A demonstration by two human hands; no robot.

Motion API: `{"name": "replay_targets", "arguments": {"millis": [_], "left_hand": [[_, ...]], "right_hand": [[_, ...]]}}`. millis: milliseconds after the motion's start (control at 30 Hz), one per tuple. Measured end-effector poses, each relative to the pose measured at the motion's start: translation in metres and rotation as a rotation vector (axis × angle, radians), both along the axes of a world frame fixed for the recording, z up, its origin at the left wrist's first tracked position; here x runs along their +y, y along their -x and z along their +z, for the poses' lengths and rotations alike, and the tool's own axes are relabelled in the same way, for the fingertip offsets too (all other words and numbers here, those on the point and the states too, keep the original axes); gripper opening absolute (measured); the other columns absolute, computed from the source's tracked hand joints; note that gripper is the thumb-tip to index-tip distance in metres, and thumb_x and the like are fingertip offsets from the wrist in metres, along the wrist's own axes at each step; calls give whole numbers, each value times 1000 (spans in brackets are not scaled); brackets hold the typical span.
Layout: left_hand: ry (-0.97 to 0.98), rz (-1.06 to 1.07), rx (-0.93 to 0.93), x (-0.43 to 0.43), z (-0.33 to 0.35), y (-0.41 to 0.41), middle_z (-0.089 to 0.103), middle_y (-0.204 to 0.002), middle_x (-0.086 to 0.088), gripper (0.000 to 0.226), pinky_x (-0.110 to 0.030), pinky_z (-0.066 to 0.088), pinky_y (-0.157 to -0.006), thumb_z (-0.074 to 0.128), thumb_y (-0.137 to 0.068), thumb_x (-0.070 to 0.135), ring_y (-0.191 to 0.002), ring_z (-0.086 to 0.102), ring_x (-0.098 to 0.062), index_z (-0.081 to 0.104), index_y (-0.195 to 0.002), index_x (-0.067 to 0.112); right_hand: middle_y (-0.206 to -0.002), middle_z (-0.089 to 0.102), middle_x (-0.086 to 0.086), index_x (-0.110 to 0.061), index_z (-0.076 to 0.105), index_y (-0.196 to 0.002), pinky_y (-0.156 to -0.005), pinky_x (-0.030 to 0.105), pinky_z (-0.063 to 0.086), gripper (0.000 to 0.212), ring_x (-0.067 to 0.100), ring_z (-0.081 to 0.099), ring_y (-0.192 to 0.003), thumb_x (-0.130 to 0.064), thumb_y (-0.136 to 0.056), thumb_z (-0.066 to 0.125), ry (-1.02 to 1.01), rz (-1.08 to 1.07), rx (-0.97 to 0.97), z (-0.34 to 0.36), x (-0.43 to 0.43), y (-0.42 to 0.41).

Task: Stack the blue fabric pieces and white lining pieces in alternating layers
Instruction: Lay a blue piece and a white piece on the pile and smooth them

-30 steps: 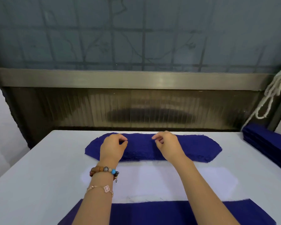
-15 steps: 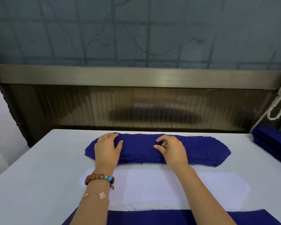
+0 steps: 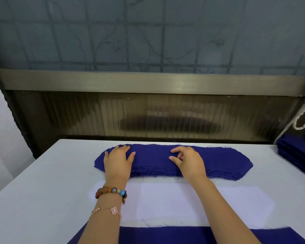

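The stack of dark blue round-ended fabric pieces [image 3: 218, 159] lay far on the white worktop [image 3: 42, 191], left hand [image 3: 119, 162] flat upon it, right hand [image 3: 189, 162] curled, grasp indeterminate; soft, light plies, judged best pinched at edges.

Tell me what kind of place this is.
Likely a garment workshop: a stack of cut blue fabric pieces, white lining pieces on a wide table, and another blue pile at the right.
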State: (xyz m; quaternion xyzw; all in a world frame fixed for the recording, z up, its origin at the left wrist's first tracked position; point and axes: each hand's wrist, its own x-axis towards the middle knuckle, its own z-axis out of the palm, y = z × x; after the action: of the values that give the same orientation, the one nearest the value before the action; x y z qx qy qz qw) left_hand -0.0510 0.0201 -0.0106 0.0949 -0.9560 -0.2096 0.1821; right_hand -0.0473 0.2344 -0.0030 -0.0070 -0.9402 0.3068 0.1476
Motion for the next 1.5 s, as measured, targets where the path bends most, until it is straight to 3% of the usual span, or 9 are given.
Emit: {"name": "replay_targets", "arguments": {"millis": [167,267,400,667,900,1067,1200,1367,1500], "left_hand": [[-249,-3,123,-1,4,-3,69,-112,0,24,-34,47,-100,68,-89,29,-106,60,-17,68,-111,19],[-260,-3,146,-1,3,-3,67,-108,-3,14,-32,47,-93,67,-90,27,-106,56,-18,68,-99,17],[-258,80,100,-5,1,-1,59,-126,-11,19,-38,40,-104,57,-96,27,-126,45,-28,61,-110,14],[-259,74,98,-7,3,1,50,-141,-9,50,-40,43,-104,60,-95,21,-131,46,-27,44,-142,13],[-475,18,451,-5,10,-9,67,-105,-5,21,-21,47,-83,68,-88,10,-100,62,-22,68,-109,12],[-672,22,486,-7,14,-11,65,-93,1,33,-20,47,-76,70,-88,14,-90,61,-16,65,-121,13],[-680,21,509,-16,9,-9,69,-94,-1,16,-13,42,-72,67,-90,13,-91,64,-20,73,-104,9],[-900,-13,374,-21,7,-1,68,-113,-8,19,-47,54,-92,56,-97,20,-107,63,-23,61,-115,15],[-980,-11,348,-20,6,-1,69,-111,-8,15,-54,54,-89,53,-99,23,-106,64,-26,59,-113,22]], "right_hand": [[-91,57,-8,-28,63,-115,-69,15,41,29,5,51,-76,-35,-87,67,11,4,1,-1,1,1],[-91,57,-8,-29,63,-115,-69,15,42,29,5,51,-76,-36,-87,67,8,3,2,-2,1,2],[-91,57,-8,-29,64,-114,-64,12,39,28,5,51,-73,-35,-87,67,13,6,-3,-3,2,3],[-91,58,-8,-29,64,-114,-65,12,40,27,5,52,-73,-34,-87,67,16,2,-4,-3,1,3],[-90,58,-8,-29,64,-113,-67,15,42,26,6,53,-75,-35,-87,67,18,3,-7,-2,1,2],[-89,59,-8,-28,61,-113,-62,12,40,27,6,53,-74,-34,-87,67,32,2,-30,0,0,1],[-80,58,-8,-27,46,-126,-67,18,47,46,7,56,-74,-32,-86,69,64,-13,-59,1,-1,1],[-70,56,-9,-33,16,-150,-55,15,40,81,5,53,-63,-29,-88,68,-27,39,-73,6,-1,2],[-74,57,-9,-34,21,-148,-60,22,48,79,9,57,-71,-32,-86,69,-80,119,-168,16,7,11]]}}
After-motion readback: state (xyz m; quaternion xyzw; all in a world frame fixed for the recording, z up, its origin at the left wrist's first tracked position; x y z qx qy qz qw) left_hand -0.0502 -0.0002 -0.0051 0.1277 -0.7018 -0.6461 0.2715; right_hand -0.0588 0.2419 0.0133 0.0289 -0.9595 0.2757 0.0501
